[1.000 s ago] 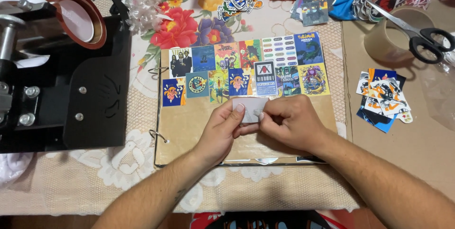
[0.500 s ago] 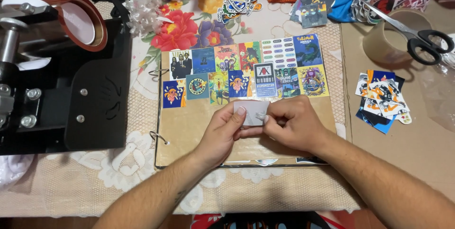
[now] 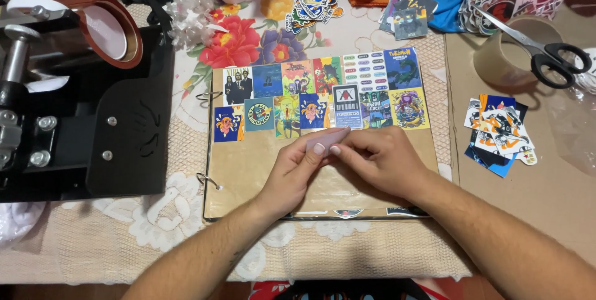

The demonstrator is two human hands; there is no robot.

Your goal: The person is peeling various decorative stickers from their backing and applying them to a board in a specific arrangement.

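Here we hold a small pale sticker on its whitish backing (image 3: pixel 327 140) between both hands, just above the bare brown kraft page of the ring-bound album (image 3: pixel 248 176). Our left hand (image 3: pixel 297 172) pinches its lower left edge between thumb and forefinger, and our right hand (image 3: pixel 379 160) closes its fingertips on the right edge; both are grasping the sticker, neither lies flat or loose. The sticker sits at about twelve o'clock from our knuckles, touching or just below the lower row of colourful rectangular stickers (image 3: pixel 310 113) already on the page.

To do this well, we judge that the peel should start at one corner, with a fingernail working the film off the backing slowly so it does not crease or tear. We keep the adhesive face off our fingertips and hold the piece square to the rows above it before it meets the paper.

As for containers, a clear plastic bag (image 3: pixel 574 126) lies at three o'clock on the tan table, and we cannot tell what it holds. A roll of brown packing tape (image 3: pixel 506 58) stands at two o'clock with black-handled scissors (image 3: pixel 546 54) resting across it. A loose fanned pile of cut stickers (image 3: pixel 500 132) lies beside the album at three o'clock, in no holder. The black heat press machine (image 3: pixel 81 113) fills the nine o'clock side.
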